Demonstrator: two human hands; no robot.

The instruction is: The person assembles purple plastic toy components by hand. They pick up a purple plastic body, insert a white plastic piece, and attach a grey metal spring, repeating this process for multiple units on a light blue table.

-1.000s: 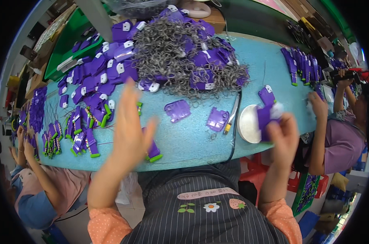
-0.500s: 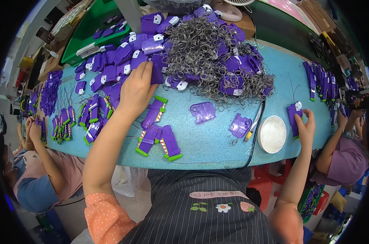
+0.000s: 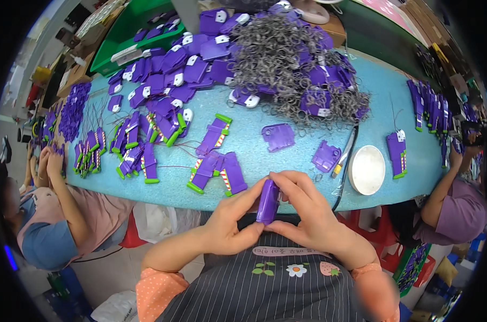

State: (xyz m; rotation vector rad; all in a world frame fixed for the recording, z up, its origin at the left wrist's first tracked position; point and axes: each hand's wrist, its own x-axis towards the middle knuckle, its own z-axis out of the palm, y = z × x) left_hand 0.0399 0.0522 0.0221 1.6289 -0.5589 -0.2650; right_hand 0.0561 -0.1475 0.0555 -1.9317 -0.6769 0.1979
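**Two-handed pinch on a glossy purple plastic piece [image 3: 267, 203]**

The piece stands edge-on at the near side of the speckled blue work table [image 3: 302, 198]; take it as the centre of a clock face, with twelve pointing away from the person. The bare left hand [image 3: 233, 224] grips it from about eight o'clock and the bare right hand [image 3: 303, 208] from about three: forefingers meet the far end, thumbs the near end. Both are closed on it, though the palms hide part of its sides.

For good handling, the pressure is best shared evenly between thumbs and forefingers, so that the piece neither twists nor springs out. Working a little further over the table would be safer, since a slip here could drop it into the lap.

The surroundings also call for care. Three flat purple plastic wings with green ends [image 3: 233, 174] lie around ten to eleven o'clock, trailing thin wires easily snagged by a sleeve. The slim cutter with a yellow part [image 3: 337, 170] lies towards two, just beside the round white bowl [image 3: 367, 170], so the right elbow and wrist should stay clear.
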